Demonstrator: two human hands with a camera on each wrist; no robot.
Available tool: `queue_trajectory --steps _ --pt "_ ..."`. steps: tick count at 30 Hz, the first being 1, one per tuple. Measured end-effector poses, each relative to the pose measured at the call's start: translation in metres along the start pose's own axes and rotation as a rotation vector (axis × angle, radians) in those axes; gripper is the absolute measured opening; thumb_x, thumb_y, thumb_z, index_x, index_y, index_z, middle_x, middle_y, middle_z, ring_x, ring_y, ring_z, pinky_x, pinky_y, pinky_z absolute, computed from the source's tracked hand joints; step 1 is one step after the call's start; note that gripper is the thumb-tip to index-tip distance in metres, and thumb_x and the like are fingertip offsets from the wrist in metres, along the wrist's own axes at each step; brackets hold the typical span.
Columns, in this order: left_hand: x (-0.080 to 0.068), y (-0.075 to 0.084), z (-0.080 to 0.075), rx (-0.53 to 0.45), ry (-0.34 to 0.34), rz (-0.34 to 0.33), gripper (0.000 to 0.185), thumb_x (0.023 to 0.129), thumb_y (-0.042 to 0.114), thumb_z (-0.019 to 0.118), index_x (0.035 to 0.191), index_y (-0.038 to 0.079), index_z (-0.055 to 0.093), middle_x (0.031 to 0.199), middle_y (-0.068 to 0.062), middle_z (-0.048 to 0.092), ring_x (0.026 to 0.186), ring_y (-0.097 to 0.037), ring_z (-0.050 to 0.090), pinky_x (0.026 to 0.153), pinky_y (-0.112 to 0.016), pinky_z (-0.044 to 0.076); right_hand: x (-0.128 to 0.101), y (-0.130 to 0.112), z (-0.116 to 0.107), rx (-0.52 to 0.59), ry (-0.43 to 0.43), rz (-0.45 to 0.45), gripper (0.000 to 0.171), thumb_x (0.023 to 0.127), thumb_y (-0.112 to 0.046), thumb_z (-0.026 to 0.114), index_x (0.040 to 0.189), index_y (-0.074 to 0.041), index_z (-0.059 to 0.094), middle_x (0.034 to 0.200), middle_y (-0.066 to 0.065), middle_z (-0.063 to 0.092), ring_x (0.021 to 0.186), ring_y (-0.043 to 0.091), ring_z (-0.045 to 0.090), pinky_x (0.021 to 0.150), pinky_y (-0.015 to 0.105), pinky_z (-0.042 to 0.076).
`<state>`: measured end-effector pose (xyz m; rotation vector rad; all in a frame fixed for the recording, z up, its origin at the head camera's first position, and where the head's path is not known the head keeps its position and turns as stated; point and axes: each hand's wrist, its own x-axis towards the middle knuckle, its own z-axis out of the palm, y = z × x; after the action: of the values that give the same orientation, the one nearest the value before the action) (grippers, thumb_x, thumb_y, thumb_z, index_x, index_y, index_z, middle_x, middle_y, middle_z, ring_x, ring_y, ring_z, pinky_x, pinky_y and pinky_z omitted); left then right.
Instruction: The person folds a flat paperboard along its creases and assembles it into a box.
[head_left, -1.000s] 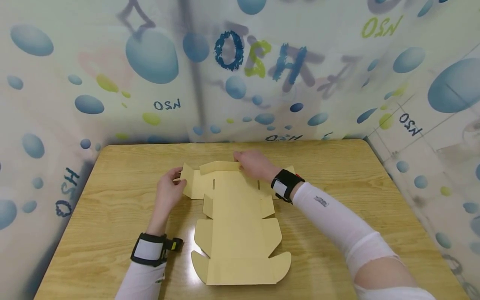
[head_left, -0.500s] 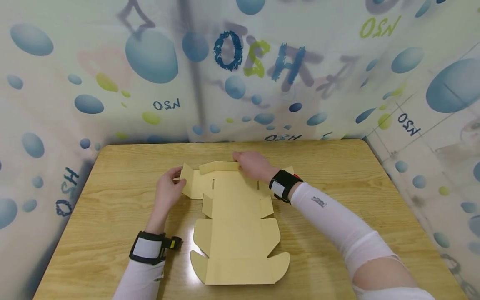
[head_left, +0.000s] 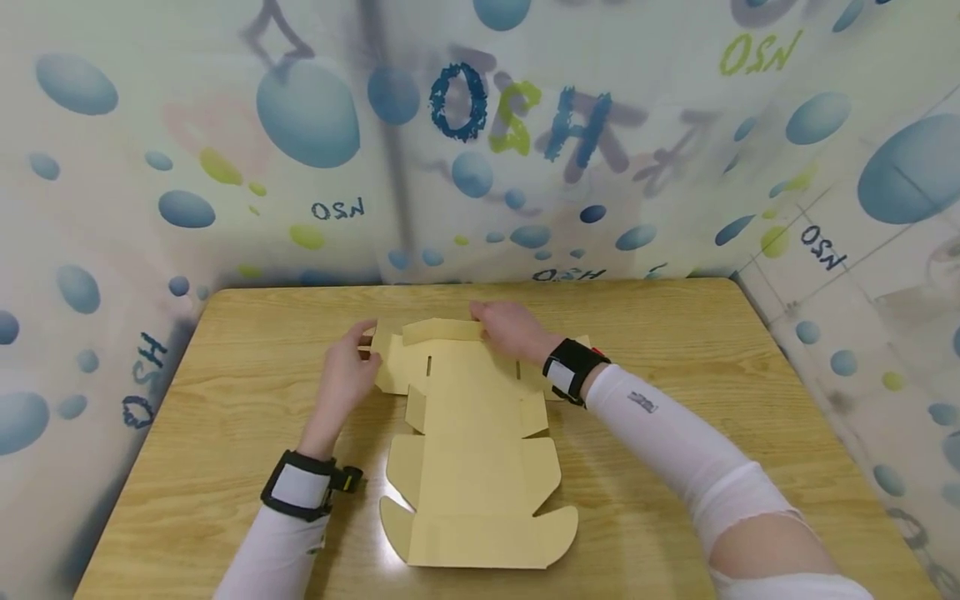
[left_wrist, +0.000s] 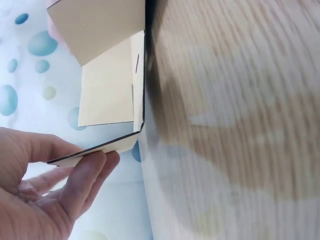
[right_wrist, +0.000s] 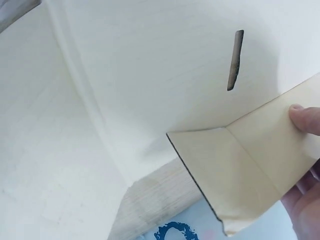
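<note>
Pinching the far flap (head_left: 442,330) of a flat cardboard box blank (head_left: 472,450), the right hand (head_left: 510,329) sits just above the middle of the head frame; its thumb (right_wrist: 304,119) lies against the flap's face at the right edge of the right wrist frame, and the fingers behind fold it upward from the panel. Left of it in the head frame, the left hand (head_left: 347,371) holds the blank's left side flap (head_left: 390,367). In the left wrist frame the fingers (left_wrist: 87,177) lie fairly straight under that flap's edge, with the thumb above it, so the flap is lightly nipped between them and lifted off the wood.

Nothing lies in the blank, which is unfolded, with no walls formed beyond the two raised flaps. Its main panel has narrow slots (head_left: 428,365) near the far end, and rounded tabs (head_left: 555,525) spread toward the bottom of the head frame.

It lies at the centre of a wooden table (head_left: 675,367). Both forearms wear white sleeves (head_left: 675,442) and black wrist straps (head_left: 572,368). A curtain printed with blue bubbles (head_left: 307,108) fills the upper half of the frame.
</note>
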<state>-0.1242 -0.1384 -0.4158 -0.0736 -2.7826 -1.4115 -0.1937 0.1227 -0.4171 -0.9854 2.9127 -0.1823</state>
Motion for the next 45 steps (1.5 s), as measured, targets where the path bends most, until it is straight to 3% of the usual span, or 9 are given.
queue_trajectory --steps 4,7,9,11,14,26,33,39,45 --pt "0.004 -0.001 0.002 0.037 -0.041 0.013 0.053 0.082 -0.004 0.048 0.133 0.01 0.041 0.115 -0.022 0.052 0.066 -0.027 0.052 0.045 -0.033 0.04 -0.001 0.002 0.003 -0.029 0.003 -0.01 0.023 0.082 -0.009 0.063 0.102 -0.011 0.051 0.082 0.001 0.06 0.065 0.013 0.055 0.062 0.026 0.046" --pt "0.009 -0.002 0.003 0.109 -0.045 0.04 0.063 0.083 0.007 0.058 0.139 0.01 0.03 0.136 -0.026 0.03 0.098 -0.04 0.049 0.066 -0.046 0.047 -0.001 0.003 0.005 -0.033 0.005 -0.014 0.022 0.083 -0.009 0.061 0.102 -0.012 0.052 0.082 0.0 0.06 0.065 0.012 0.055 0.062 0.025 0.046" --pt "0.012 -0.001 0.003 0.189 -0.033 0.072 0.08 0.081 0.024 0.065 0.143 0.012 0.018 0.145 -0.023 0.005 0.124 -0.044 0.021 0.087 -0.056 0.035 -0.002 0.002 0.005 -0.036 0.005 -0.015 0.022 0.083 -0.009 0.061 0.102 -0.012 0.051 0.081 0.0 0.06 0.064 0.011 0.054 0.061 0.025 0.046" --pt "0.016 0.002 0.004 0.272 -0.032 0.117 0.096 0.076 0.041 0.068 0.144 0.015 0.005 0.144 -0.017 -0.016 0.127 -0.039 -0.015 0.096 -0.06 0.017 -0.002 0.001 0.005 -0.035 0.009 -0.014 0.022 0.082 -0.008 0.061 0.101 -0.012 0.051 0.081 0.0 0.059 0.063 0.011 0.054 0.06 0.025 0.045" --pt "0.022 0.007 0.008 0.353 -0.057 0.176 0.103 0.073 0.054 0.065 0.144 0.017 0.0 0.143 -0.012 -0.022 0.126 -0.035 -0.02 0.099 -0.057 0.012 -0.003 0.001 0.005 -0.035 0.016 -0.009 0.021 0.082 -0.008 0.062 0.1 -0.012 0.051 0.08 0.0 0.059 0.063 0.011 0.054 0.059 0.025 0.045" --pt "0.035 0.016 0.024 0.44 -0.237 0.18 0.092 0.078 0.049 0.061 0.144 0.014 0.008 0.145 -0.02 0.004 0.13 -0.039 0.003 0.101 -0.053 0.012 -0.002 -0.002 0.008 -0.041 0.011 0.008 0.019 0.082 -0.007 0.061 0.099 -0.013 0.053 0.08 -0.001 0.058 0.065 0.011 0.055 0.06 0.024 0.045" --pt "0.04 0.018 0.032 0.382 -0.192 0.177 0.045 0.085 0.02 0.062 0.125 0.006 0.051 0.108 -0.015 0.06 0.092 -0.029 0.057 0.075 -0.041 0.046 -0.004 -0.006 0.003 -0.045 0.001 0.01 0.019 0.083 -0.008 0.06 0.1 -0.013 0.053 0.082 0.0 0.059 0.066 0.013 0.055 0.062 0.025 0.045" --pt "0.04 0.019 0.04 0.334 -0.141 0.209 0.013 0.084 0.009 0.062 0.094 0.005 0.068 0.084 -0.006 0.064 0.069 -0.018 0.057 0.06 -0.032 0.046 -0.004 -0.006 0.003 -0.046 0.016 0.009 0.019 0.083 -0.006 0.06 0.1 -0.012 0.053 0.078 0.0 0.058 0.062 0.012 0.053 0.059 0.025 0.045" --pt "0.031 0.025 0.046 0.175 -0.199 0.157 0.028 0.093 0.015 0.045 0.07 0.004 0.056 0.057 -0.003 0.048 0.046 -0.013 0.041 0.045 -0.026 0.036 -0.003 -0.004 0.004 -0.062 0.034 0.001 0.018 0.083 -0.003 0.058 0.099 -0.011 0.054 0.075 0.0 0.058 0.061 0.012 0.053 0.059 0.024 0.045"
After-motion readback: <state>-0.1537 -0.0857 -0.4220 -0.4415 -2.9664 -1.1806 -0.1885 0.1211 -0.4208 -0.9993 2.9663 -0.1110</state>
